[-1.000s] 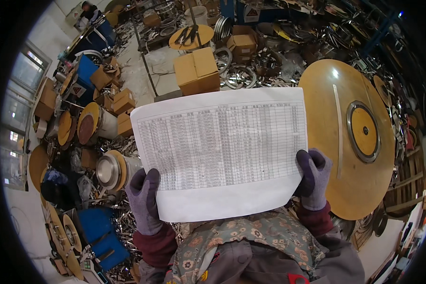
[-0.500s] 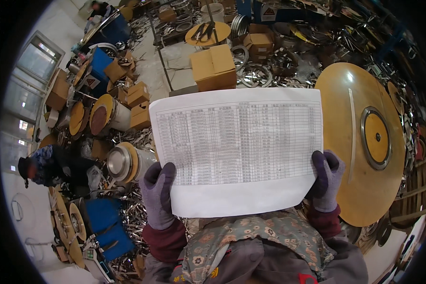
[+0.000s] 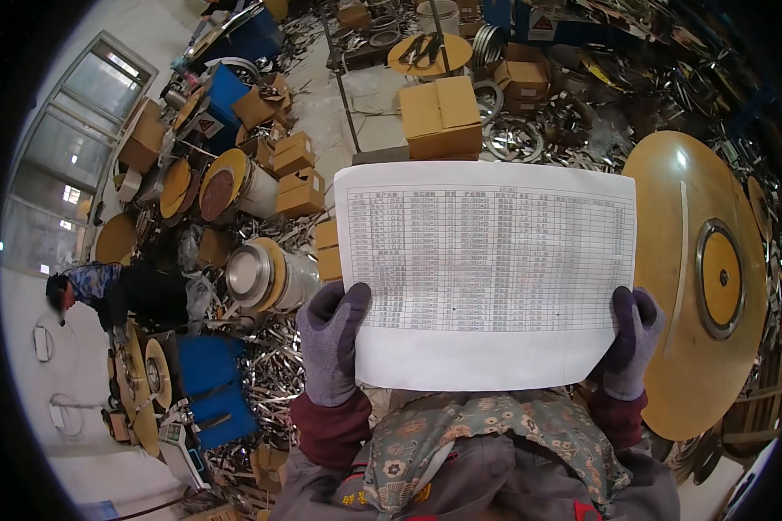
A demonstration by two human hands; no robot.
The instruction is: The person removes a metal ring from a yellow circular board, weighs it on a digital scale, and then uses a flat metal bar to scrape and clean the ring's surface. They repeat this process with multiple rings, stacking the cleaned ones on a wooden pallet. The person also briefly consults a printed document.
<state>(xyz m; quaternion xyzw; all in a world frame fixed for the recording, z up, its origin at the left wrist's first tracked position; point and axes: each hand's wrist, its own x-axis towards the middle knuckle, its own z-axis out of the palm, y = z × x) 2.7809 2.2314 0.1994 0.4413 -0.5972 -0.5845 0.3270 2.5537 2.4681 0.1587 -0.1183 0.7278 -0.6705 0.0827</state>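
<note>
A white paper sheet [image 3: 487,360] printed with a dense table of rows is spread out in front of my chest. My left hand [image 3: 332,339], in a grey and purple knit glove, pinches its lower left edge with the thumb on top. On the other side my right hand [image 3: 632,334], gloved alike, grips the lower right edge. The fingers of both hands are partly hidden behind the sheet. Below the paper hangs a flowered apron [image 3: 478,434] over my grey clothes.
Right of me stands a large yellow disc [image 3: 660,260] with a metal ring. A cardboard box [image 3: 440,117] is beyond the paper. Metal strip scraps [image 3: 282,382] cover the floor at left, near a drum [image 3: 274,273] and a blue machine [image 3: 213,391]. A person [image 3: 104,291] bends at far left.
The view has shifted, so the surroundings, the sheet and my hands appear farther right. The sheet looks slightly more level. Both hands keep their hold. The person at left has moved slightly.
</note>
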